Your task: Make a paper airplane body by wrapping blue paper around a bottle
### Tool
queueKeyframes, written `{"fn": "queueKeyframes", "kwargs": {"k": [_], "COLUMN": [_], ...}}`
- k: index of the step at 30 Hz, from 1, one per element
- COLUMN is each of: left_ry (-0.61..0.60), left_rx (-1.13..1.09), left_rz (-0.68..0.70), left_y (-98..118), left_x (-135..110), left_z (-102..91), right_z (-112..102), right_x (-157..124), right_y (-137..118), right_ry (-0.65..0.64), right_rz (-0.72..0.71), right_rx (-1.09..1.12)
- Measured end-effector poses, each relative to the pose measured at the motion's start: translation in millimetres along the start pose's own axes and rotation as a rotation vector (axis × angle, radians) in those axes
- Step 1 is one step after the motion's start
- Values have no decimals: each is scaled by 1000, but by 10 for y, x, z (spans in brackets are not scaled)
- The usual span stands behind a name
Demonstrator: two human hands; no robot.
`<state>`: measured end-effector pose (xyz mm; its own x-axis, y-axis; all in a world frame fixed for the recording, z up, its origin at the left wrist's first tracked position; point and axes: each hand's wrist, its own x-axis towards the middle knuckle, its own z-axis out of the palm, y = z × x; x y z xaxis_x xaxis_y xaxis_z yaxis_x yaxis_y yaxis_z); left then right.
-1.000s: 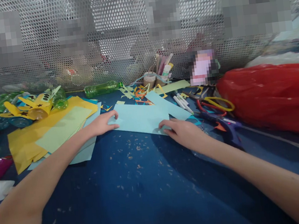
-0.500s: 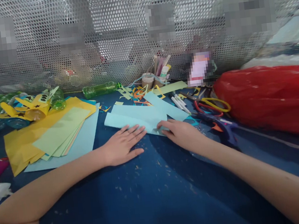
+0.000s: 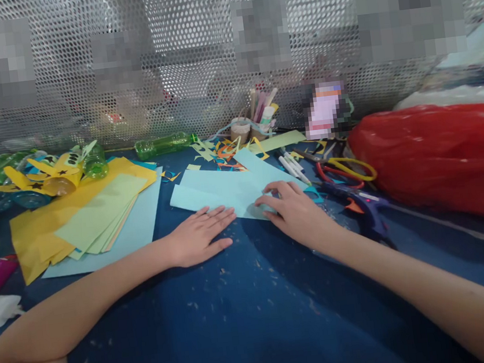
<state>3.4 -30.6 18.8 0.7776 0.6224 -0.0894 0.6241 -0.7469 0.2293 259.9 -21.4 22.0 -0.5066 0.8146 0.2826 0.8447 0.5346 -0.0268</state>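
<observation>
A folded light blue paper (image 3: 220, 187) lies at mid-table, its near strip creased over. My left hand (image 3: 200, 236) rests flat, with its fingertips on the paper's near edge and its thumb stretched out over the table. Curled but spread, the fingers of my right hand (image 3: 295, 210) hover at or touch the right part of the same paper; whether the fingertips press on it is hard to tell. Behind that hand, another light blue piece (image 3: 267, 170) sticks out toward the markers (image 3: 293, 165).
Yellow sheets (image 3: 33, 234) and green strips (image 3: 101, 212) are stacked on the left. On the right are scissors (image 3: 352, 169), a purple glue gun (image 3: 370, 207) and a red plastic bag (image 3: 436, 159). A green bottle (image 3: 163, 146) and paper scraps (image 3: 225, 154) line the back, before a perforated metal panel (image 3: 192, 53).
My right hand's fingers have lifted and spread a little more over the paper. My left hand stays flat in nearly the same spot.
</observation>
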Motion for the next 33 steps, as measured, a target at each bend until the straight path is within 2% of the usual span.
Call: {"fn": "queueKeyframes", "kwargs": {"k": [2,6,11,17,23,28,33], "left_ry": [-1,0,43,32,95,151,247], "left_rx": [5,14,20,32,68,194,353], "left_rz": [-5,-13,-14,-18,-46,-181,-377], "left_y": [4,5,13,31,83,217,293], "left_x": [1,3,9,18,52,46,-23], "left_z": [1,13,34,10,13,76,198], "right_z": [17,77,105,57,-28,-68,-62], "right_x": [-22,-45,-39,-23,-24,-69,-137], "right_y": [-54,-126,-120,-147,-213,-300,-370], "right_ry": [69,75,81,106,115,85,47], "right_rz": [-80,-281,-355,-389,-377,-303,-242], "right_rx": [-29,-23,-56,-120,-214,-343,-412]}}
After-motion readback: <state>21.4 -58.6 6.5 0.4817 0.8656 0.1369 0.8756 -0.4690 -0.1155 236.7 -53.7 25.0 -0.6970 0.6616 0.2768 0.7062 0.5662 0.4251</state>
